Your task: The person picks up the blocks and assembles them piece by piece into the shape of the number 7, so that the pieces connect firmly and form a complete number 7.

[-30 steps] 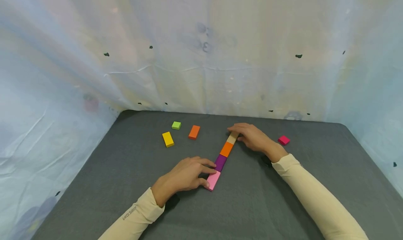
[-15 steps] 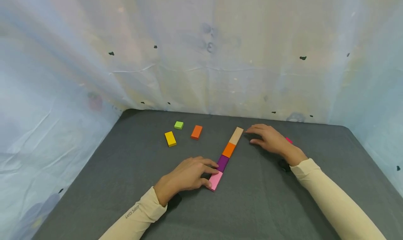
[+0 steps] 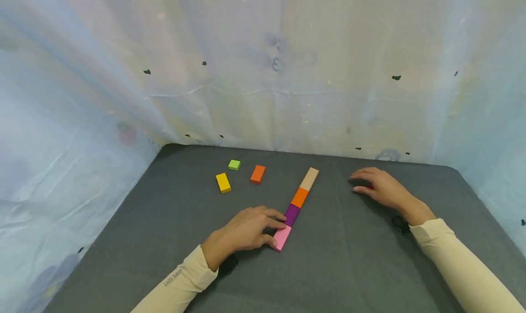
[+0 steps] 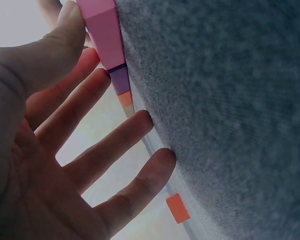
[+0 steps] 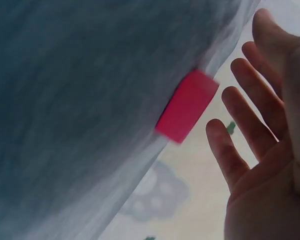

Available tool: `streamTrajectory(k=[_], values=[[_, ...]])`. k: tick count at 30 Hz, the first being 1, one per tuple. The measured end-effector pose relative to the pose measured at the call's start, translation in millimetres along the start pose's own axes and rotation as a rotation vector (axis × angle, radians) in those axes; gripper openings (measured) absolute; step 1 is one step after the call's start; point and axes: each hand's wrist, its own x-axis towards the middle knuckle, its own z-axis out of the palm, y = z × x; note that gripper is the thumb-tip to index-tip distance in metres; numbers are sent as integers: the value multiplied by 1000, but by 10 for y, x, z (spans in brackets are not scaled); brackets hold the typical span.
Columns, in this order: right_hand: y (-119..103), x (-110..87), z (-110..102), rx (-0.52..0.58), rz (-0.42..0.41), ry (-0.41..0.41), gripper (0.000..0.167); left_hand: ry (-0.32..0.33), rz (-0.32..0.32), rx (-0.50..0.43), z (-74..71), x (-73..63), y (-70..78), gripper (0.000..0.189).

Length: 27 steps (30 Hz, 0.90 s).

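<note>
A straight slanting row of flat blocks lies on the dark grey cloth: pink (image 3: pixel 283 237) at the near end, then purple (image 3: pixel 292 215), orange (image 3: pixel 300 197) and beige (image 3: pixel 309 179) at the far end. My left hand (image 3: pixel 248 228) rests beside the near end, its thumb (image 4: pixel 70 20) touching the pink block and its fingertips by the pink-purple joint. Those fingers are spread and fairly straight. Farther right, my right hand (image 3: pixel 382 187) hovers over a red block (image 5: pixel 187 107), mostly hidden in the head view. Its fingers are relaxed and apart from the block.
Left of the row lie a yellow block (image 3: pixel 223 183), a small green block (image 3: pixel 234 165) and a red-orange block (image 3: pixel 257 174). Pale printed fabric (image 3: pixel 287 75) hangs behind the grey surface (image 3: pixel 328 267) and at its sides.
My right hand has left the beige block and moved right to above the red block. The left hand stays by the pink block; the row keeps its shape.
</note>
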Motion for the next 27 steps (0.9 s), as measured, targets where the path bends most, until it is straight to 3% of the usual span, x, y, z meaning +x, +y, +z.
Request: streamTrajectory(k=[8,16,21,27], values=[[90,-199,-37,-16,50,1,37,4,6,-1,15,-27,-11,49],[250,-356,-152,-42,178,-65,49,9,-2,3,14,8,-10,49],[246,-383,-195,-32,237,-81,53,11,5,0,4,12,-3,49],[220,-378,-181,-79,251,-109,55,0,-4,-11,-11,4,3,49]])
